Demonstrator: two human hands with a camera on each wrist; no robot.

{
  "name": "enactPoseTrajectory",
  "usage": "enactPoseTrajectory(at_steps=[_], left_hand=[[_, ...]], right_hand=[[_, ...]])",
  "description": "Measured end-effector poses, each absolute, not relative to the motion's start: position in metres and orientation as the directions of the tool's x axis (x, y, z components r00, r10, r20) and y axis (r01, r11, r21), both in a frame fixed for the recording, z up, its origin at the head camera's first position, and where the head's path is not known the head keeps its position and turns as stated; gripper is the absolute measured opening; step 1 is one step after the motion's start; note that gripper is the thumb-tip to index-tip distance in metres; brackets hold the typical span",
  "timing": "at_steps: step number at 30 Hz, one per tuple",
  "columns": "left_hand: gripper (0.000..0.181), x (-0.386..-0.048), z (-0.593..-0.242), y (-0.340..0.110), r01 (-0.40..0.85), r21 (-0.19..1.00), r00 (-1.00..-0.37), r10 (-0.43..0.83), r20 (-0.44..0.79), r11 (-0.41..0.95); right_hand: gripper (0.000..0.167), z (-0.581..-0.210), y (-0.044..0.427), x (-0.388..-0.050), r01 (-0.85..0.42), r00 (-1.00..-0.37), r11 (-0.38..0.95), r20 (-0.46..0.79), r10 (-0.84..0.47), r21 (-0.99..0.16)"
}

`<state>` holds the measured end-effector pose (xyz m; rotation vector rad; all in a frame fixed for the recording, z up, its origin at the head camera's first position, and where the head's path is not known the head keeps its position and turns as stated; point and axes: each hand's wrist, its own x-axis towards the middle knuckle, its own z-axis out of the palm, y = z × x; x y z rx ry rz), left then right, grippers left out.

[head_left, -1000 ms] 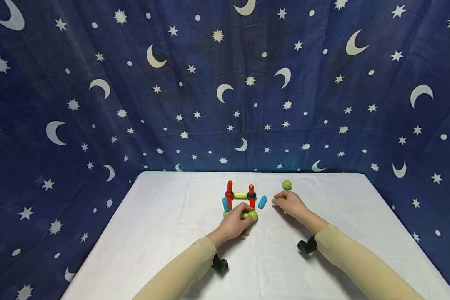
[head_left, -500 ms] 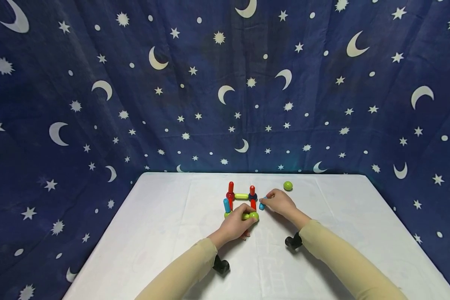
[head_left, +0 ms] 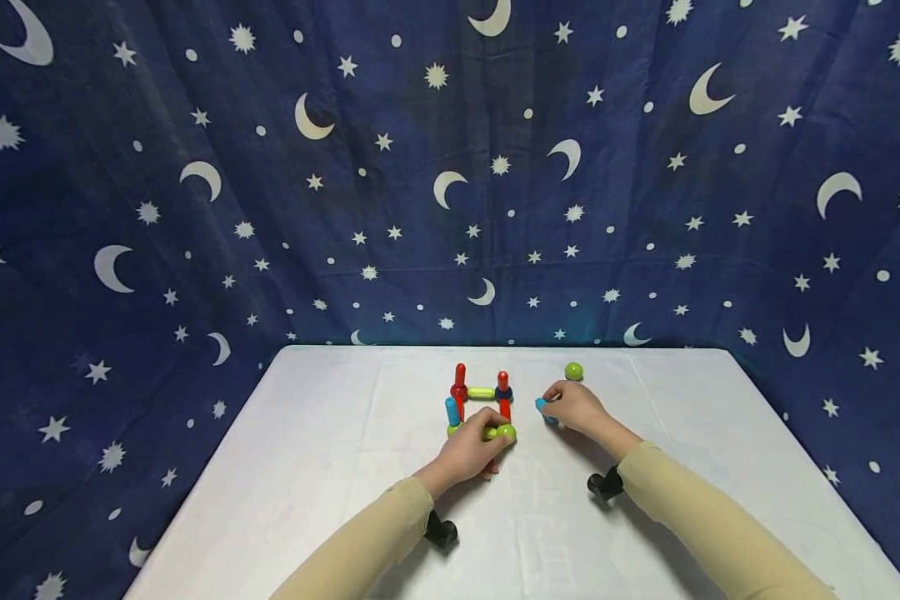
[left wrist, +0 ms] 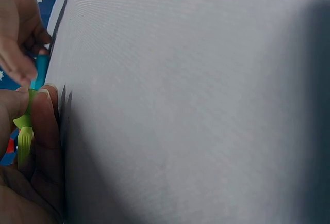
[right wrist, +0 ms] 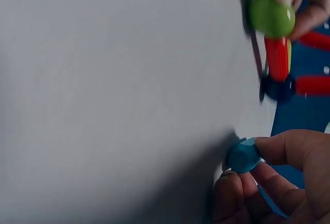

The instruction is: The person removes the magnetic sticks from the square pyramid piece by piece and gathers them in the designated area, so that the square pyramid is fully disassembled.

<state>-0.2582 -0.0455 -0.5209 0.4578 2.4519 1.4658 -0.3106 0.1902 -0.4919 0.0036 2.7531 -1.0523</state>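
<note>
My left hand (head_left: 468, 447) pinches the green ball (head_left: 506, 432) at the near right corner of a square frame of balls and rods. Red upright rods (head_left: 461, 374) rise from the red ball (head_left: 459, 392) and the dark blue ball (head_left: 503, 394) at the far corners. A blue rod (head_left: 452, 411) stands at the near left corner, its green ball partly hidden by my hand. To the right of the frame, my right hand (head_left: 576, 407) pinches another blue rod (right wrist: 243, 155) between thumb and fingers, low over the table and apart from the frame.
A loose green ball (head_left: 573, 372) lies on the white-covered table (head_left: 330, 467) beyond my right hand. Behind the table's far edge hangs a dark blue curtain (head_left: 405, 192) with moons and stars. Each wrist wears a black camera mount (head_left: 441, 531).
My right hand has come left to the lying blue rod, taken hold of it, and drawn it slightly back right. My left hand stays on the green ball.
</note>
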Motion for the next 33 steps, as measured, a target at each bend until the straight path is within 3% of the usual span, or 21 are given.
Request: enactPoseTrajectory(at_steps=[8,14,25,30,33], left_hand=[[0.019,-0.258,-0.522,-0.045,0.136,0.882,-0.922,0.383,-0.054,0.452],[0.019,-0.257,-0.522,-0.046,0.146,0.884,-0.922,0.386,-0.042,0.444],[0.02,-0.257,-0.52,-0.045,0.146,0.871,-0.92,0.388,-0.055,0.469],[0.021,-0.256,-0.519,-0.051,0.207,0.837,-0.908,0.418,-0.028,0.507],[0.02,-0.255,-0.517,-0.055,0.222,0.827,-0.898,0.439,-0.033,0.517]], right_hand=[[0.036,-0.494,0.238,-0.314,0.15,-0.983,0.798,-0.178,0.054,-0.584],[0.039,-0.497,0.248,-0.316,0.174,-0.981,0.79,-0.174,0.086,-0.588],[0.044,-0.496,0.246,-0.31,0.077,-0.997,0.808,-0.035,0.07,-0.584],[0.038,-0.493,0.231,-0.308,-0.071,-0.994,0.757,0.114,0.004,-0.65],[0.037,-0.491,0.213,-0.304,-0.16,-0.986,0.701,0.142,-0.085,-0.695]])
